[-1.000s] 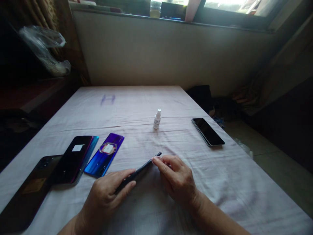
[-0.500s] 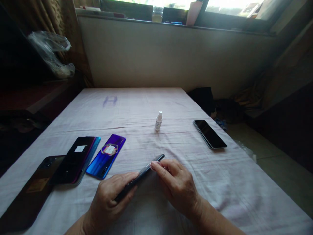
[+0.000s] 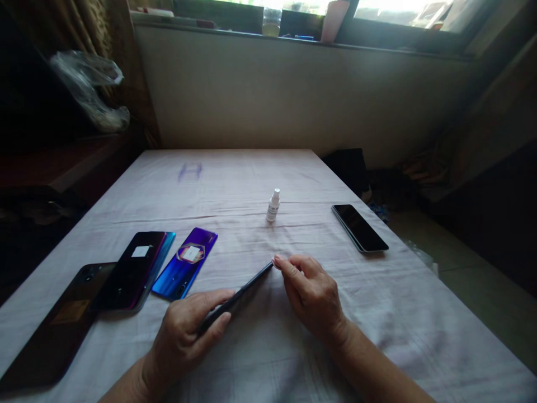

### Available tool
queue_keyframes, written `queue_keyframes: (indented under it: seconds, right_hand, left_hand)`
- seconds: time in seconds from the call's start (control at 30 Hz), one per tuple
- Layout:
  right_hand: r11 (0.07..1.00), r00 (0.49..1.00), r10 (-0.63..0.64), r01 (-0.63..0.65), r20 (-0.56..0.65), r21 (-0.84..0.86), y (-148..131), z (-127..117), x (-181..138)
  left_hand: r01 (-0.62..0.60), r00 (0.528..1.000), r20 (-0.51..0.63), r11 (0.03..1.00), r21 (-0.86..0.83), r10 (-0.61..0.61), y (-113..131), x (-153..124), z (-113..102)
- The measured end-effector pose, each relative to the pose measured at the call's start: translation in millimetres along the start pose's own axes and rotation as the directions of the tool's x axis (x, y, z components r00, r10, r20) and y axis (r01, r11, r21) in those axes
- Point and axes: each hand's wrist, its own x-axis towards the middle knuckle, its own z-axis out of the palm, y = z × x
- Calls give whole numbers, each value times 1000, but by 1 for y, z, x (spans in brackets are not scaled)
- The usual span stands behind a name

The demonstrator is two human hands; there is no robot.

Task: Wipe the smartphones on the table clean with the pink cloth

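A dark smartphone point(image 3: 247, 286) is tilted nearly edge-on above the cloth. My left hand point(image 3: 184, 330) is closed round its lower end, thumb on one side and fingers on the other. At the phone's far end, my right hand point(image 3: 312, 296) pinches a small pale pinkish wipe point(image 3: 277, 262), mostly hidden by the fingertips, against or very close to the edge. Beyond the hands a small white dropper bottle point(image 3: 273, 206) stands upright, capped. Left of my left hand lies a blue-purple phone point(image 3: 188, 271) with a white sticker on its back.
Further left, a dark phone point(image 3: 126, 280) lies on a teal one point(image 3: 164, 246) and overlaps a brown-black phone point(image 3: 54, 336). On the right lies a black-screened phone point(image 3: 361, 228). A pale cloth point(image 3: 235, 173) covers the table. A plastic bag point(image 3: 90, 84) sits at the left.
The phone has turned from showing some of its face to nearly edge-on. My right hand has moved up and right from the phone's side to its far tip.
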Motion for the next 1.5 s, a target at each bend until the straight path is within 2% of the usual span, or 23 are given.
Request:
queue_keyframes:
  seconds: [0.17, 0.4, 0.6, 0.83, 1.1, 1.37, 1.5]
  right_hand:
    - [999, 1000, -7, 8, 29, -33, -10, -5, 4]
    - [996, 995, -66, 61, 74, 69, -37, -6, 2]
    - [999, 998, -25, 23, 49, 43, -25, -4, 3]
    - [1000, 999, -17, 16, 34, 14, -21, -2, 4]
    - [993, 994, -66, 57, 85, 103, -47, -2, 5]
    - [996, 997, -51, 46, 62, 80, -41, -5, 7]
    - [996, 994, -53, 45, 93, 81, -48, -3, 5]
  left_hand:
    - [-16, 999, -28, 1000, -8, 16, -1, -1, 3]
    - [5, 1000, -4, 1000, -4, -5, -4, -7, 10]
    - [-4, 1000, 17, 1000, 15, 4, -8, -4, 4]
    - [-164, 986, -4, 975, 149, 166, -11, 3, -8]
    - [-143, 990, 27, 982, 126, 141, -11, 1, -5]
    - [-134, 990, 61, 985, 105, 128, -9, 2, -6]
    - [-142, 989, 49, 984, 111, 137, -6, 4, -6]
